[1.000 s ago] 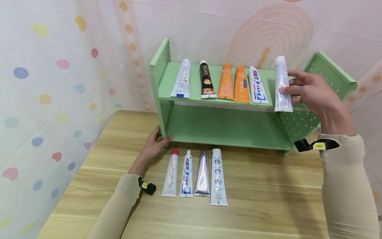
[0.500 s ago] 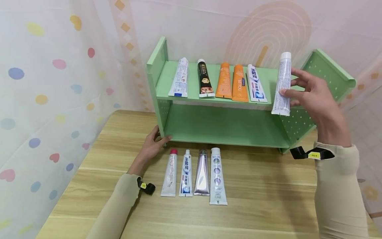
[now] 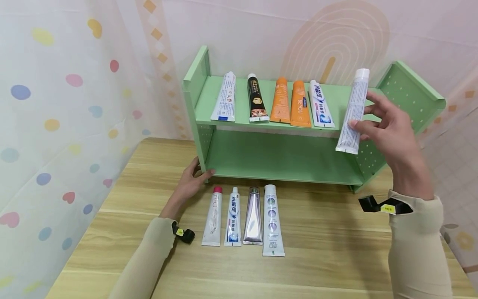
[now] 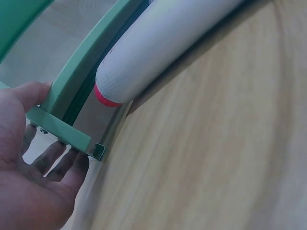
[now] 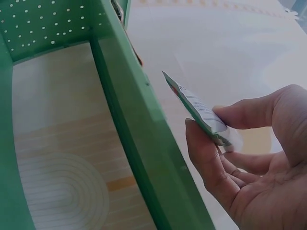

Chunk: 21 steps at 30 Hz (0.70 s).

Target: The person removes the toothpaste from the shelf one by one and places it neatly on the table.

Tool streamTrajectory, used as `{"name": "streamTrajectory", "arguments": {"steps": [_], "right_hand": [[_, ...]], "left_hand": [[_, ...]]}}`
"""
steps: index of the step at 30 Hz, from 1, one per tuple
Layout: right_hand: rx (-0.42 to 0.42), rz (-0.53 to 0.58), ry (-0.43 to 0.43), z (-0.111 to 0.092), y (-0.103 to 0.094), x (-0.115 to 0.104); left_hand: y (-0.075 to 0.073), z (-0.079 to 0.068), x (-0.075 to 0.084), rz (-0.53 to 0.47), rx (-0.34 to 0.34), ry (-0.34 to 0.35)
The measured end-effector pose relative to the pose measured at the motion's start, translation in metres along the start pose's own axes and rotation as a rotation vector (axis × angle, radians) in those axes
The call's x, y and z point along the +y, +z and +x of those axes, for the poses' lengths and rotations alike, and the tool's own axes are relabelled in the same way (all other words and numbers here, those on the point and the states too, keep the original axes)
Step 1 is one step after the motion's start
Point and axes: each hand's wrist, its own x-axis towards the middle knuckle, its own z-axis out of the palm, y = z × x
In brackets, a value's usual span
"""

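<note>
With thumb and fingers my right hand (image 3: 396,133) pinches a white toothpaste tube (image 3: 352,112), cap up and tilted, in front of the right end of the green shelf's top board. In the right wrist view the tube (image 5: 201,110) shows its flat end, apart from the shelf's edge (image 5: 148,124). My left hand (image 3: 189,182) grips the lower left corner of the green shelf (image 3: 284,155); in the left wrist view its thumb lies on the front edge and the fingers (image 4: 74,175) curl round the side panel. Near it lies a white tube with a pink-red cap (image 3: 213,218).
On the top board lie a white tube (image 3: 225,97), a black tube (image 3: 257,99), two orange tubes (image 3: 281,101) and a white-and-blue tube (image 3: 321,104). In front on the wooden table (image 3: 317,265) lie a white-and-blue tube (image 3: 233,218), a silver tube (image 3: 253,218) and a large white tube (image 3: 272,222).
My right hand has drawn the white toothpaste tube toward me and slightly down, off the top board's front edge, tilting it more. My left hand stays at the shelf's corner.
</note>
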Motion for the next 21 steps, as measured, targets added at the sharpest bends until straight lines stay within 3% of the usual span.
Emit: {"name": "streamTrajectory", "arguments": {"steps": [10, 18, 21], "right_hand": [[0.047, -0.046, -0.039, -0.018, 0.010, 0.012], [0.005, 0.040, -0.136, -0.032, 0.017, 0.025], [0.004, -0.001, -0.155, -0.035, 0.018, 0.029]], "left_hand": [[0.002, -0.001, 0.010, -0.009, -0.023, -0.023], [0.001, 0.000, 0.001, -0.006, -0.007, -0.003], [0.001, 0.000, 0.001, -0.009, -0.003, 0.006]]}}
